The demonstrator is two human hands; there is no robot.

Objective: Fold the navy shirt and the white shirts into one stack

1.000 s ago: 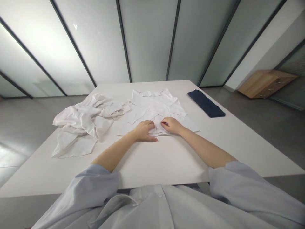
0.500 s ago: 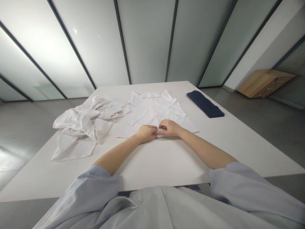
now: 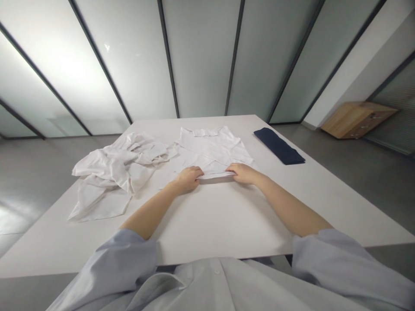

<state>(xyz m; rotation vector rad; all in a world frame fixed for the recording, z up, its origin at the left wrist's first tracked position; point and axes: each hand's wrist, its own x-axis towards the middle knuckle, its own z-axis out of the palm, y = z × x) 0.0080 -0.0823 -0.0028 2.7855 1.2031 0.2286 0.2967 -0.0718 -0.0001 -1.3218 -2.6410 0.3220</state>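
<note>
Shirt (image 3: 212,150), along its near edge (image 3: 216,176), was pinched by fingers (image 3: 199,172) of left hand (image 3: 188,179) and right hand (image 3: 245,174), which had parted, giving 2 separate holds.

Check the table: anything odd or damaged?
Only the white cloth on the left: it's crumpled in a loose heap, while the central white shirt is laid out and the navy cloth folded. No spill or damage visible.

Beyond the left hand (image 3: 189,178) and right hand (image 3: 245,173) stand frosted panels (image 3: 201,60) between dark bars (image 3: 168,58), brightest leftward. Grey floor (image 3: 35,172) flanks the white desk (image 3: 220,224) beneath both hands; well right of the right hand sits a wooden cabinet (image 3: 345,120).
</note>
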